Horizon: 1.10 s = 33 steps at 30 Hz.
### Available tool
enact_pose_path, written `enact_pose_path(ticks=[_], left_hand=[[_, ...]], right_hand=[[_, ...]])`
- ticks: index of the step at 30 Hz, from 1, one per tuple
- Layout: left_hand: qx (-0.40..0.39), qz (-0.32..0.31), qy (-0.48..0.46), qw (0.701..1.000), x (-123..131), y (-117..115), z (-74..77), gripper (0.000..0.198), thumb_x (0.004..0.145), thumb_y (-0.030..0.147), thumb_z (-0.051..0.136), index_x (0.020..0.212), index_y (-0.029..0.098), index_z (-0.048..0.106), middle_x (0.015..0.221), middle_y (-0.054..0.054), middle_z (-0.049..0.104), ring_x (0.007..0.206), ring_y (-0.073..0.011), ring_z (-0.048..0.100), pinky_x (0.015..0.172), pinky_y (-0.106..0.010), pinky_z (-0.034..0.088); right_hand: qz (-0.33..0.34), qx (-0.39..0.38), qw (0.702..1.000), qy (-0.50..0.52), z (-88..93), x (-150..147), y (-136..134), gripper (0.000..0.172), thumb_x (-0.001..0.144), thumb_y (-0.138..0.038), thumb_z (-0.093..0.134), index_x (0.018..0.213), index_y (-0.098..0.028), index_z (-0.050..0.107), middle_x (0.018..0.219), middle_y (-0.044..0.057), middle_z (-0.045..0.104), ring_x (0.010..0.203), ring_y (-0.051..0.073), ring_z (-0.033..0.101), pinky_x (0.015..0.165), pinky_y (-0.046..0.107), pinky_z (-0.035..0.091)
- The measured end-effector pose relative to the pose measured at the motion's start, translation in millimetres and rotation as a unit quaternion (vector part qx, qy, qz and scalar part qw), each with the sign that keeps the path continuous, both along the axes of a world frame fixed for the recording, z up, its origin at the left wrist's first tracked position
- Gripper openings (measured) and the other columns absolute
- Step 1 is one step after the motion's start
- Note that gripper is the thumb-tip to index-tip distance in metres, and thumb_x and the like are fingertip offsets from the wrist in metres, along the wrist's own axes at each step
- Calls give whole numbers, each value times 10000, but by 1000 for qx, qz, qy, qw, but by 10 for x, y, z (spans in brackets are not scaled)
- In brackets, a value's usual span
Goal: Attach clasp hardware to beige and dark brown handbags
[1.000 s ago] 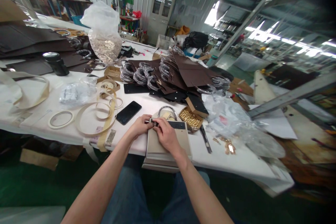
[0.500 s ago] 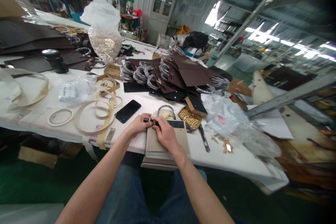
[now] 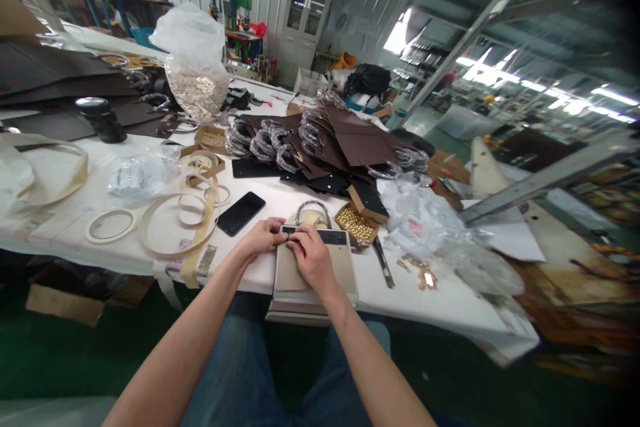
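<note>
A beige bag panel (image 3: 295,278) lies on a stack of similar panels at the table's front edge, partly over my lap. Along its top runs a dark strip (image 3: 334,237) with small holes or studs. A plastic-wrapped ring handle (image 3: 314,205) stands just behind it. My left hand (image 3: 263,238) is closed at the panel's upper left corner, thumb and fingers gripping that edge. Beside it, my right hand (image 3: 311,253) bends over the strip, fingertips pinched together near the left fingers. Whatever small piece lies between the right fingertips is hidden.
Right of the panel are a carton of gold studs (image 3: 356,221), a dark flat tool (image 3: 383,263) and loose gold hardware (image 3: 423,273). A phone (image 3: 241,213), tape rolls (image 3: 111,225) and ribbon coils lie left. Brown bag pieces (image 3: 350,130) with wrapped handles are piled behind.
My fingers have shifted slightly at the strip's left end, and the dark bit between them looks lower and flatter. The whole view has moved a little; the surrounding things stay put.
</note>
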<state>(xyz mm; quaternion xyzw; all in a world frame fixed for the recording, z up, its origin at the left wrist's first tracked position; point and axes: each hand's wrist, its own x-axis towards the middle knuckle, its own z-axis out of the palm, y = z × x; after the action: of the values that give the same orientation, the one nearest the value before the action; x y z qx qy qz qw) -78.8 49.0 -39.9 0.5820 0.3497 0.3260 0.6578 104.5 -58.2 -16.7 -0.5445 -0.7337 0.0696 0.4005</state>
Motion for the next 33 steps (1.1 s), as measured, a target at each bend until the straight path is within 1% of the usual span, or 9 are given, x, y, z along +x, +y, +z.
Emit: enact_pose_path(ticks=[4,9,14,18,21,24,28,30,33], left_hand=[[13,-2,-3,1000,-5,12,-5,302,718,426,894,758,152,772,1423,-165,727,1131,-291,711,946,-370,593],[22,0,-6,1000,5,6,19,283,712,399,897,834,154,826,1319,-145,774,1077,-275,719,930,-358,594],[3,18,-3,1000,23,-12,32,294,702,369,949,870,164,822,1140,-144,811,1031,-294,739,906,-376,617],[10,17,0,1000,13,-7,37,278,716,361,953,812,166,780,1236,-167,798,1102,-326,744,931,-397,623],[8,21,-6,1000,7,-8,39,277,713,351,956,803,174,764,1239,-172,791,1153,-338,735,964,-405,615],[-23,20,-19,999,28,-24,22,321,711,342,937,936,161,797,1135,-153,789,1084,-305,738,925,-384,603],[-79,31,-23,996,87,-53,-22,559,692,312,919,1213,151,795,923,-62,748,888,-242,716,817,-338,576],[-76,37,-21,996,101,-56,-34,488,703,323,923,1147,152,812,967,-77,759,919,-247,721,830,-334,583],[-53,32,-19,998,82,-29,-24,297,715,356,928,872,146,790,1237,-155,767,1005,-262,728,845,-344,597]], right_hand=[[-1,13,1000,-19,-15,-13,-38,205,1171,-251,591,1216,-265,790,1238,113,722,1191,304,694,1072,481,603],[-5,19,999,-41,-66,6,-49,250,1180,-248,573,1251,-272,812,1233,116,738,1177,304,701,1060,481,619],[-4,12,998,-59,-83,17,-47,278,1176,-225,570,1286,-278,820,1287,117,746,1231,313,698,1096,495,621],[-11,17,998,-54,-69,16,-41,288,1171,-224,571,1300,-284,822,1422,124,716,1308,317,691,1130,510,619],[9,22,999,-47,-54,13,-23,307,1176,-209,540,1327,-273,800,1489,121,706,1375,313,675,1185,535,595],[21,9,999,-47,-23,6,0,293,1185,-221,532,1346,-272,771,1425,111,741,1339,304,696,1163,520,601],[15,-10,999,-49,5,7,15,281,1193,-263,541,1387,-293,743,1354,106,744,1276,305,710,1095,494,614],[21,-6,999,-37,-6,15,15,273,1194,-261,537,1380,-294,734,1351,103,742,1287,305,703,1126,499,597],[4,-2,1000,-5,-43,30,17,247,1177,-273,587,1395,-277,705,1335,111,742,1236,308,715,1123,502,597]])
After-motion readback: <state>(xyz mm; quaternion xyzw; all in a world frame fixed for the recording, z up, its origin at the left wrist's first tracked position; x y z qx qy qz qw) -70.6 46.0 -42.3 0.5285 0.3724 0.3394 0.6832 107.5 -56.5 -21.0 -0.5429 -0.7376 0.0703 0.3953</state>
